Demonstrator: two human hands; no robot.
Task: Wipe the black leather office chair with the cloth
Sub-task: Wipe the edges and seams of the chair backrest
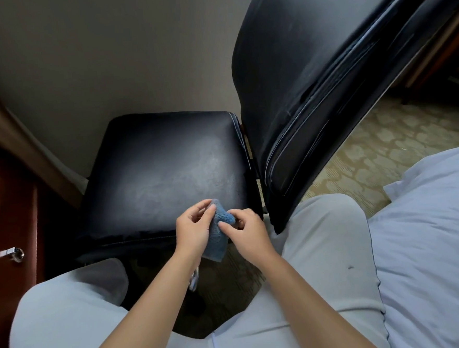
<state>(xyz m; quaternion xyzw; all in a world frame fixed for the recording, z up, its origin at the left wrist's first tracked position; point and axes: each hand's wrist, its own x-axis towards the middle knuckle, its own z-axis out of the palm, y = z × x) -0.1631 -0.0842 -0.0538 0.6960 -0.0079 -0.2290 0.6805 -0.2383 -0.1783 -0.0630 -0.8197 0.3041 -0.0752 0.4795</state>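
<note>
Grey wall (106,60), patterned carpet (384,146)

Bedroom: white bedding (431,241), patterned carpet (400,145)

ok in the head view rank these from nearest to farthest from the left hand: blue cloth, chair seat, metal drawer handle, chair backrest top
From the left hand:
1. blue cloth, pinched in its fingers.
2. chair seat, just above and behind the hand.
3. metal drawer handle, far left on the wooden cabinet.
4. chair backrest top, upper right.
</note>
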